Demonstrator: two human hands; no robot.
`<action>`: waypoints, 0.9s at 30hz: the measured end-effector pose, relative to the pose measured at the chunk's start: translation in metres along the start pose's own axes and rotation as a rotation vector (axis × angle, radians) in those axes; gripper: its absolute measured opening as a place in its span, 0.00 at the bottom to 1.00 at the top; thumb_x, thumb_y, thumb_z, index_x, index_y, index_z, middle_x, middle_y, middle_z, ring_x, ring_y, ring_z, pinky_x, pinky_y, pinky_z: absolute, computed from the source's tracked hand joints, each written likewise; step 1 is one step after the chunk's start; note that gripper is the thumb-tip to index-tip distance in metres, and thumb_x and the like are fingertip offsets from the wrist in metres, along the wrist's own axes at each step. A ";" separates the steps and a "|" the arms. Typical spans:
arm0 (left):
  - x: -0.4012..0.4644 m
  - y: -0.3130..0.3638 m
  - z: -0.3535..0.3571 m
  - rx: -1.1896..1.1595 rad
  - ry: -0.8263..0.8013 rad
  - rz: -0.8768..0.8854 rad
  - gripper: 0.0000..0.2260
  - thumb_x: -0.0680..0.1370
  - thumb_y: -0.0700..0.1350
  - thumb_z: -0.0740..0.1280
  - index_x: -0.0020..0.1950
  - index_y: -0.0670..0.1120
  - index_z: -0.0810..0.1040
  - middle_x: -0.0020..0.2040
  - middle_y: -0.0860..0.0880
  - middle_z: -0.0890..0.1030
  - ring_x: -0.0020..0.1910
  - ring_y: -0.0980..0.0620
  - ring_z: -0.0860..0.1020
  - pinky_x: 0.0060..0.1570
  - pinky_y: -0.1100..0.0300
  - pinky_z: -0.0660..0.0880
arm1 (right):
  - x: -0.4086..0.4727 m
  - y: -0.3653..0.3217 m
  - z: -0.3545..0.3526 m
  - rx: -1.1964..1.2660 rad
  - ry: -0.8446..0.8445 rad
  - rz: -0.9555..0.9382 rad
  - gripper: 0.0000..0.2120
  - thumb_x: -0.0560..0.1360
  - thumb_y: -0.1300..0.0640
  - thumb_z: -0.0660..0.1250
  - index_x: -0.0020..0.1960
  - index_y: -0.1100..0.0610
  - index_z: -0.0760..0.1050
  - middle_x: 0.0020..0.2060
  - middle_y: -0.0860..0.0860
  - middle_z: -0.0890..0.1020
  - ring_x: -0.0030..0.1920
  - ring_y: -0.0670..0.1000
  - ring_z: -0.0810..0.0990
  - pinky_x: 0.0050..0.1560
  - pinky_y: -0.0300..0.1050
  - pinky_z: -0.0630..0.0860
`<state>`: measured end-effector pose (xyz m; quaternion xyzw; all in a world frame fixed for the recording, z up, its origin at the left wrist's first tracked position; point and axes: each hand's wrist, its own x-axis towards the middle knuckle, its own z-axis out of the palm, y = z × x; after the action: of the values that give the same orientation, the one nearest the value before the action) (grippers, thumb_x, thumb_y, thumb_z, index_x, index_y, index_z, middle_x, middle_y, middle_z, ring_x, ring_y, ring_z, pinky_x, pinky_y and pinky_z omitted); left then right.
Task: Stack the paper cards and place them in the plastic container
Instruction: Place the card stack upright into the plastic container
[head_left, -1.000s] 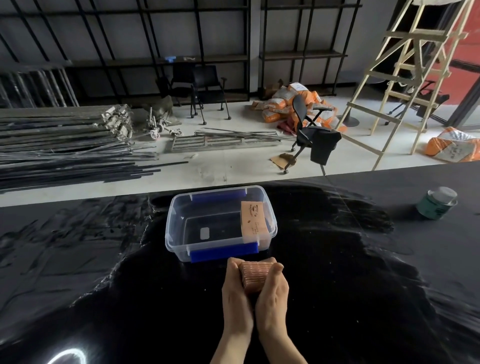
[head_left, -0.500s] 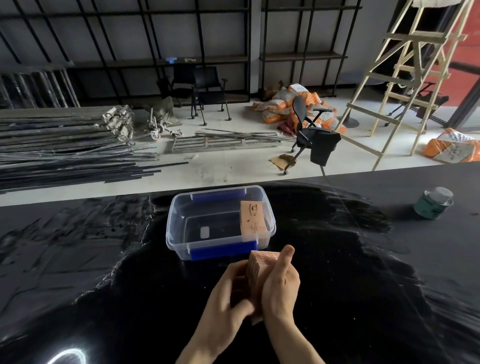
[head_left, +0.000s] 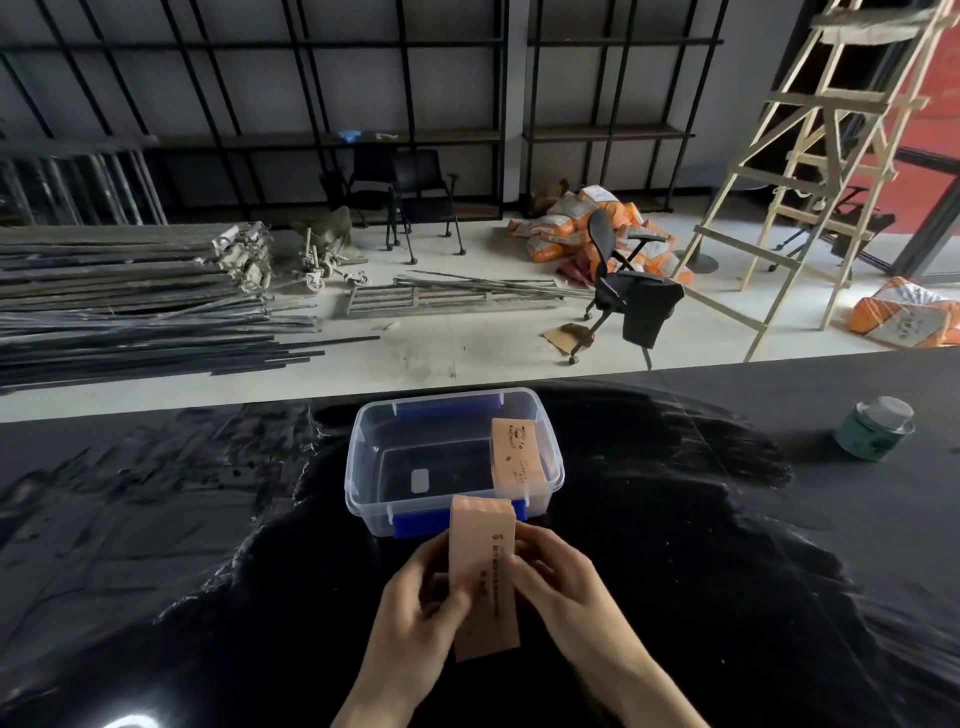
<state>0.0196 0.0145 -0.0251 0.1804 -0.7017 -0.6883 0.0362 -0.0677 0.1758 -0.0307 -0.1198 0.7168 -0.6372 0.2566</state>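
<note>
A stack of tan paper cards with printed text lies lengthwise between both hands, just in front of the clear plastic container with blue latches. My left hand grips the stack's left edge; my right hand holds its right edge with fingertips on top. Another stack of tan cards stands inside the container against its right wall. The stack's far end overlaps the container's near blue latch in view.
The black tabletop spreads all around. A green tin with a silver lid stands at the far right. Beyond the table's edge lie metal rods, chairs, orange sacks and a wooden ladder on the floor.
The stack was held end-on, squeezed between both palms; it has been turned so its broad printed face points up, and both hands have drawn slightly back toward me.
</note>
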 end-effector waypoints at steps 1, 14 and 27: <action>0.003 -0.001 0.007 -0.024 0.025 -0.025 0.18 0.75 0.42 0.70 0.63 0.55 0.76 0.53 0.50 0.87 0.54 0.54 0.85 0.49 0.58 0.82 | 0.001 0.001 0.004 -0.037 0.015 -0.017 0.14 0.83 0.59 0.66 0.67 0.49 0.77 0.55 0.50 0.87 0.57 0.49 0.87 0.56 0.48 0.85; 0.010 0.008 0.011 -0.078 -0.044 -0.121 0.19 0.84 0.39 0.57 0.74 0.55 0.62 0.63 0.49 0.79 0.59 0.57 0.79 0.45 0.69 0.79 | 0.007 0.009 0.027 -0.078 0.115 -0.092 0.18 0.81 0.62 0.68 0.69 0.50 0.74 0.55 0.49 0.87 0.59 0.50 0.86 0.56 0.47 0.85; 0.015 0.007 0.033 -0.097 0.076 -0.126 0.18 0.84 0.41 0.58 0.74 0.50 0.62 0.67 0.44 0.77 0.63 0.54 0.76 0.49 0.68 0.74 | 0.009 0.010 0.042 -0.053 0.078 -0.159 0.23 0.80 0.59 0.57 0.75 0.53 0.61 0.66 0.55 0.73 0.64 0.46 0.79 0.62 0.43 0.81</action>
<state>-0.0054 0.0412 -0.0226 0.2485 -0.6529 -0.7149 0.0282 -0.0516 0.1374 -0.0448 -0.1584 0.7311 -0.6404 0.1738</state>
